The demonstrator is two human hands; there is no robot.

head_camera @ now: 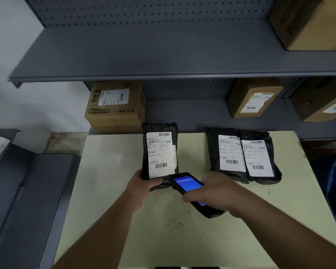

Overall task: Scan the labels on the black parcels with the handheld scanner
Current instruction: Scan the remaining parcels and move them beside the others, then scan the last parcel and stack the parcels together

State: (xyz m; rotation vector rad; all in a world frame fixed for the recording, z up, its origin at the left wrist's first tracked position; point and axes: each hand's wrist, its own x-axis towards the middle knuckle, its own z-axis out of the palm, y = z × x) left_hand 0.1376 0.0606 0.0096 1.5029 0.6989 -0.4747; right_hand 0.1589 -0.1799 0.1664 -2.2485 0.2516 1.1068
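The right hand (213, 193) is wrapped around the handheld scanner (190, 188), thumb laid over the lower part of its lit blue screen, with the scanner's head pointing away from the person toward the near end of a black parcel (159, 152). The left hand (144, 183), just to the left of the scanner, is clamped on that parcel's near left corner, thumb on top and the other fingers hidden beneath, so that the parcel appears tilted up with its white label (160, 154) facing the camera. The scanner's tip sits right at the parcel's lower edge, just below the label's lower barcode. Judging from this, the parcel in hand is the one being scanned now; whether the reading has registered cannot be told, since the screen text is too small to read. Farther out, to the right of and beyond the right hand, two more black parcels (241, 154) lie side by side and touching on the pale table (109, 171), labels up; nothing shows whether they have been scanned or wait their turn. That makes three black parcels, each with one label, and one scanner. Beyond the hands, on the grey shelving (182, 61), four brown cardboard boxes can be counted, at least three with labels, none part of this job.
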